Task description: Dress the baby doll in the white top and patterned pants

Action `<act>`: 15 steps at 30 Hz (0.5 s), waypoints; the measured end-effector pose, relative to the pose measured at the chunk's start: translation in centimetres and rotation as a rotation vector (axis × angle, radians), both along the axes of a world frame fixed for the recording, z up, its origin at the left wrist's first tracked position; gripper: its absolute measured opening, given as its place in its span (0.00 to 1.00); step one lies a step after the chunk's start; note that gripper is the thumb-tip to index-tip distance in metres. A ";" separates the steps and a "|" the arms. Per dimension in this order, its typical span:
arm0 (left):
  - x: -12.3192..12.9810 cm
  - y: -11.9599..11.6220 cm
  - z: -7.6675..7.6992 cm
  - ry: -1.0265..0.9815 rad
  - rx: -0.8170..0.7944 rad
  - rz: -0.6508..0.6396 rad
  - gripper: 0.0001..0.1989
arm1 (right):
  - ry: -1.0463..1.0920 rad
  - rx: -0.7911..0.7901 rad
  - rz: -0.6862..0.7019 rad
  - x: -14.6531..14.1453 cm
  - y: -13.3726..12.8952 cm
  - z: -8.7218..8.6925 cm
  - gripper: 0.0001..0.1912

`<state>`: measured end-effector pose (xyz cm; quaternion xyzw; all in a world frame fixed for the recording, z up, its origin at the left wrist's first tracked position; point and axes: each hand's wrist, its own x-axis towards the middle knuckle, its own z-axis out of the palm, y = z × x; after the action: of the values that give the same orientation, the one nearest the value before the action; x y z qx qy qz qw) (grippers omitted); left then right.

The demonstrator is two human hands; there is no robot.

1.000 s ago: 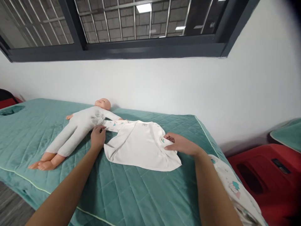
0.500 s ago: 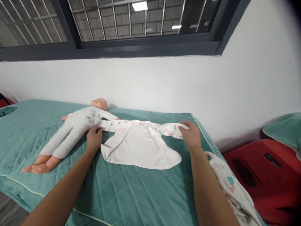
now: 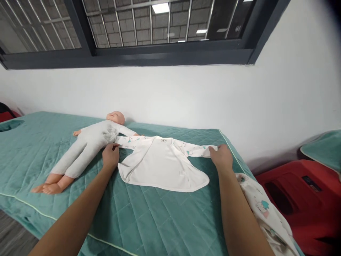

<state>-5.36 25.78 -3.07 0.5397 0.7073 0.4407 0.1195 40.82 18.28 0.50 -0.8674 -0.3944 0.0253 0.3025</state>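
A small white baby shirt [image 3: 162, 163] lies spread on the green quilted cover, its patterned sleeves stretched to both sides. My left hand [image 3: 111, 155] is closed at the cuff of the left-hand sleeve. The end of the other sleeve is pinched in my right hand [image 3: 221, 155]. Left of the shirt a baby doll [image 3: 90, 142] in a white suit lies on its back, one of its arms reaching toward the shirt's left-hand sleeve.
Patterned cloth [image 3: 266, 209] lies by my right forearm at the edge of the green cover [image 3: 160, 213]. Beyond that edge stand red plastic furniture [image 3: 290, 177] and a green cushion [image 3: 322, 149]. A white wall [image 3: 173, 96] with a barred window runs behind.
My right hand has moved slightly outward, and the right-hand sleeve now lies straighter and flatter. My left hand stays at its cuff. The whole view has shifted a little.
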 end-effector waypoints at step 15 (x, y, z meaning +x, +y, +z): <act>-0.1 0.2 -0.3 0.012 0.002 -0.015 0.13 | 0.118 0.247 0.078 0.7 0.7 -0.5 0.21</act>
<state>-5.44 25.93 -3.35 0.5478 0.7035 0.4370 0.1181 41.48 19.01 0.04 -0.8044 -0.4095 0.0392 0.4285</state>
